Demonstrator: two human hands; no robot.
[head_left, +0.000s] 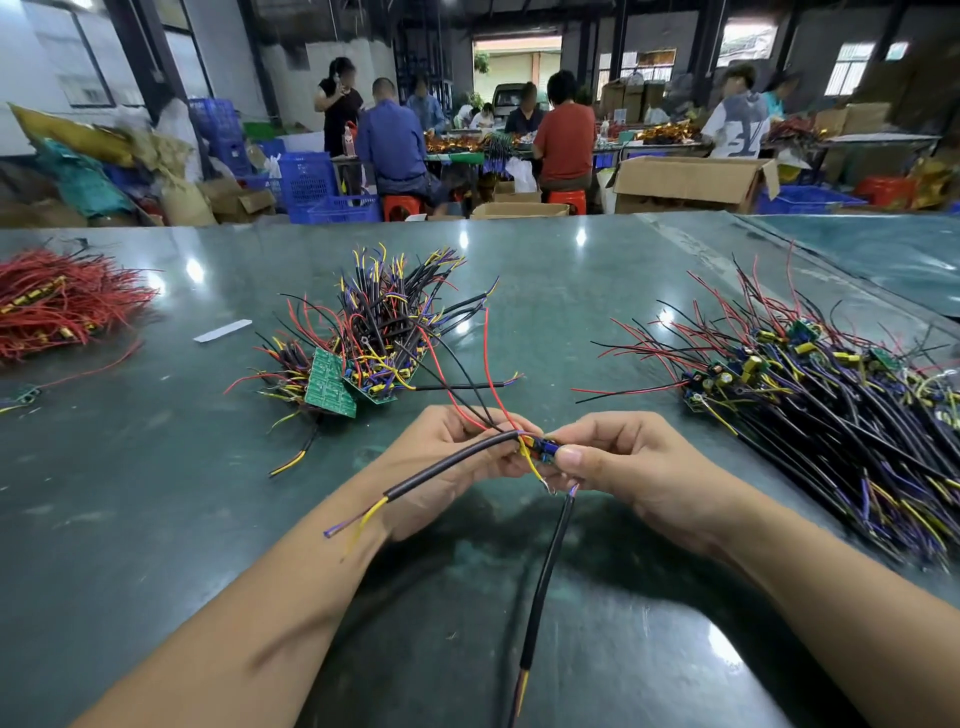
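Over the dark green table (156, 493) my left hand (447, 457) and my right hand (623, 467) meet around a small circuit board (543, 449) with wires soldered to it. Both hands pinch it between thumb and fingers. A black sheathed cable (452, 462) with yellow and purple ends bends across my left hand. A second black cable (545, 582) hangs down toward me from the board. Thin red and black leads (467, 384) rise from the board away from me.
A heap of wired green boards (374, 338) lies straight ahead. A long pile of finished wired boards (810, 400) fills the right side. Red wires (57, 306) are heaped at the far left, near a white strip (222, 331). Several people sit at tables behind.
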